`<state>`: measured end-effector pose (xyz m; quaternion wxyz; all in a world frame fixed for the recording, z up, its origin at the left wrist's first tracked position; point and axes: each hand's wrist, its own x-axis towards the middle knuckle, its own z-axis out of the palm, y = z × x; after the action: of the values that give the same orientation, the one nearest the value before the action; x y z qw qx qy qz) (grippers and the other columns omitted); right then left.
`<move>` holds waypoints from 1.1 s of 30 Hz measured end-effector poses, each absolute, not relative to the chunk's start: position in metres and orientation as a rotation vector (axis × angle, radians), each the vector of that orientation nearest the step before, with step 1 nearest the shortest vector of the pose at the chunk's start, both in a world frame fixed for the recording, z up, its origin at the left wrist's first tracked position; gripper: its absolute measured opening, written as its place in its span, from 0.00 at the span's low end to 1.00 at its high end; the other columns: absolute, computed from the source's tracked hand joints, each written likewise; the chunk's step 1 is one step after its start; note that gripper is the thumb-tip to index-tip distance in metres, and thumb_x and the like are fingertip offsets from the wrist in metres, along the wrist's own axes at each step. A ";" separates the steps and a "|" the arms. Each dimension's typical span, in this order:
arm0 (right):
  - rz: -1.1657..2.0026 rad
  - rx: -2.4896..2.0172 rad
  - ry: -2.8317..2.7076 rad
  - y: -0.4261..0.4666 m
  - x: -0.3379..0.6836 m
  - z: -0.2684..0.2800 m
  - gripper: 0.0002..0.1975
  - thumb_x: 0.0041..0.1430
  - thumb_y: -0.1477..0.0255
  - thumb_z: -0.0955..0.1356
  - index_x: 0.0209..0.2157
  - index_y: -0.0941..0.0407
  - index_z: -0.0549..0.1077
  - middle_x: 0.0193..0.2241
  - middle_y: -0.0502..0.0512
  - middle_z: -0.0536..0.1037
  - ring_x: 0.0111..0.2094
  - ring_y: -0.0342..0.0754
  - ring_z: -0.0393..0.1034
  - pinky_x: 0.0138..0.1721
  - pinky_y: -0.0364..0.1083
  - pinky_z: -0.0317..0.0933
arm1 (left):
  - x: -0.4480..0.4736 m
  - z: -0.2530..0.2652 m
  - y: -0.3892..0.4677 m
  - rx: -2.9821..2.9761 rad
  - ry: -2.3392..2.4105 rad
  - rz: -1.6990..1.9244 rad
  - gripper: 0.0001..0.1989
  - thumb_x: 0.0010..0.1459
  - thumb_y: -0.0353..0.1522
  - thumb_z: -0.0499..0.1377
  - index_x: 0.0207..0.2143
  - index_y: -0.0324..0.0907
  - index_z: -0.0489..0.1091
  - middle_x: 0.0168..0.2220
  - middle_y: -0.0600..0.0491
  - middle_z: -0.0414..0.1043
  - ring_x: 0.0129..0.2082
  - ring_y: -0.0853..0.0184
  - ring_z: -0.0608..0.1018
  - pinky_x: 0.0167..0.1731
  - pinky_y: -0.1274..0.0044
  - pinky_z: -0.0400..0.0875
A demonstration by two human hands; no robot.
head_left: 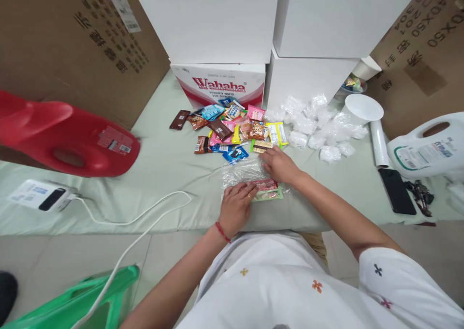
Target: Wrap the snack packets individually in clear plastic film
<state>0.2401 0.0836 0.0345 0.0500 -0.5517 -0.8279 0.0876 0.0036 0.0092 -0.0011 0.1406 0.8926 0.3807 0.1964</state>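
Note:
On the cloth in front of me lies a sheet of clear plastic film (237,171), with a red snack packet (266,184) and a green snack packet (273,194) side by side on it. My left hand (236,205) rests open over the left ends of both packets, fingers stretched out. Just above the packets, my right hand (280,165) touches the film's right side with its fingers slightly bent and apart. Close beyond its fingertips is a green-edged wafer packet (261,147), part of a colourful pile of snack packets (226,126).
Several film-wrapped bundles (319,126) lie right of the pile. White boxes (308,80) and a Wahaha carton (221,84) stand behind. A red jug (72,140) and charging cable (145,215) are left; a white jug (429,147), phone (397,191), keys (420,196) and film roll (379,145) are right.

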 end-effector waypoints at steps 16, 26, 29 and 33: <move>0.651 -1.342 -2.832 0.043 0.224 0.055 0.15 0.68 0.74 0.64 0.53 0.57 0.75 0.42 0.60 0.81 0.39 0.50 0.73 0.36 0.44 0.54 | 0.012 -0.021 0.020 2.438 1.040 0.732 0.25 0.58 0.21 0.54 0.53 0.48 0.78 0.53 0.48 0.80 0.54 0.54 0.76 0.52 0.59 0.67; 0.535 -1.441 -2.856 -0.002 0.214 0.019 0.26 0.67 0.79 0.63 0.62 0.47 0.72 0.43 0.58 0.77 0.43 0.51 0.69 0.36 0.45 0.54 | -0.052 -0.032 0.039 1.230 1.643 1.337 0.17 0.67 0.39 0.49 0.40 0.44 0.77 0.43 0.47 0.80 0.46 0.59 0.79 0.47 0.66 0.74; 0.521 -1.488 -2.792 -0.006 0.208 0.020 0.24 0.68 0.79 0.63 0.61 0.49 0.73 0.42 0.59 0.77 0.44 0.53 0.68 0.40 0.46 0.56 | -0.046 -0.029 0.048 1.522 1.770 1.076 0.23 0.67 0.46 0.48 0.45 0.44 0.77 0.54 0.44 0.75 0.58 0.55 0.72 0.60 0.59 0.65; 0.529 -1.433 -2.716 -0.012 0.210 0.023 0.22 0.70 0.74 0.63 0.63 0.52 0.72 0.43 0.60 0.76 0.46 0.54 0.65 0.47 0.50 0.58 | -0.029 -0.015 0.045 1.914 1.725 0.654 0.16 0.56 0.46 0.61 0.31 0.43 0.75 0.50 0.41 0.75 0.56 0.48 0.71 0.57 0.58 0.65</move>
<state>0.2104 -0.0118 0.0229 0.0126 -0.4599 -0.8715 0.1698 -0.0293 0.0448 -0.0150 0.2393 0.6990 0.6301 0.2390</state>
